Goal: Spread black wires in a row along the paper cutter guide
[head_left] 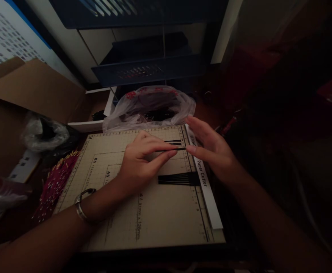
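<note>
My left hand [143, 157] pinches a thin black strip [181, 149] between thumb and fingertips, above the board of a paper cutter [166, 220]. The strip points right, toward the cutter's white edge bar [204, 178]. At the strip's right end is the thumb of my right hand [211, 146]; whether they touch I cannot tell. The right hand's fingers are stretched out over the top of the bar. Below the hands, a row of black strips [179, 178] lies side by side, reaching the bar. A few more black strips [173, 141] lie just beyond my left fingertips.
Behind the cutter sits a clear plastic bag [149, 110] with dark pieces inside, below a blue basket rack [151, 70]. At left are a bundle of dark red sticks [58, 182] with yellowish tips, a black plastic bag [49, 132] and an open cardboard box [38, 85].
</note>
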A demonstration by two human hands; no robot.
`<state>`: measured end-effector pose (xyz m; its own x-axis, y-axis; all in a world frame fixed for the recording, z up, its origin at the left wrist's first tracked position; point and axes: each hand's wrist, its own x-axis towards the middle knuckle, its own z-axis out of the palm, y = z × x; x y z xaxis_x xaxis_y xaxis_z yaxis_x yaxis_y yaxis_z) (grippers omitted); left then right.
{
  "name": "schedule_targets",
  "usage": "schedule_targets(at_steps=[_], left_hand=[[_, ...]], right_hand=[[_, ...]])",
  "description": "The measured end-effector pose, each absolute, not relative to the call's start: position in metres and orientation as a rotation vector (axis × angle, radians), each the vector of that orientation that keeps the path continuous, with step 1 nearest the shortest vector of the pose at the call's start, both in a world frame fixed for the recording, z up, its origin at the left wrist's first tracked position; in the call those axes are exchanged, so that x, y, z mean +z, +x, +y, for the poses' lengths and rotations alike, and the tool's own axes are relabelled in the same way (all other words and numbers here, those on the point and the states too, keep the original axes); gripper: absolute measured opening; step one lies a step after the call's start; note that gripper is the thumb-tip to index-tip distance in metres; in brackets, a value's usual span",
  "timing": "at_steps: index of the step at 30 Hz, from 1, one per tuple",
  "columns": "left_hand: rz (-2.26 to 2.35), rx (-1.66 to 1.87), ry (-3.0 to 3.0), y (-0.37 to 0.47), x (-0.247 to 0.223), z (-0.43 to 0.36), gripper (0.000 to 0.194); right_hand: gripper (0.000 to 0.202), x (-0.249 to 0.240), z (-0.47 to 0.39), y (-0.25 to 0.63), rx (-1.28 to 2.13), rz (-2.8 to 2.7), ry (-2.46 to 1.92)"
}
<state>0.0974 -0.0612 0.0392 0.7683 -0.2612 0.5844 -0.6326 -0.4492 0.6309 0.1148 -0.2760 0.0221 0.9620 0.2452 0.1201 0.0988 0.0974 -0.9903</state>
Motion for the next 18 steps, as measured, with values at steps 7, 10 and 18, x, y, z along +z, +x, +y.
schedule_targets(at_steps=[7, 10, 18], left_hand=[[-0.665, 0.508, 2.048, 0.097, 0.039, -0.061, 0.003], [-0.679, 0.550, 2.085, 0.099, 0.039, -0.061, 0.003], [-0.835, 0.667, 2.315, 0.108, 0.035, -0.058, 0.008]], right_hand=[[0.072, 0.023, -0.276, 0.115, 0.092, -0.306, -1.509], [0.064, 0.022, -0.275, 0.115, 0.001, -0.315, -1.499], [0.042, 0.019, -0.272, 0.120, -0.189, -0.089, -1.562]])
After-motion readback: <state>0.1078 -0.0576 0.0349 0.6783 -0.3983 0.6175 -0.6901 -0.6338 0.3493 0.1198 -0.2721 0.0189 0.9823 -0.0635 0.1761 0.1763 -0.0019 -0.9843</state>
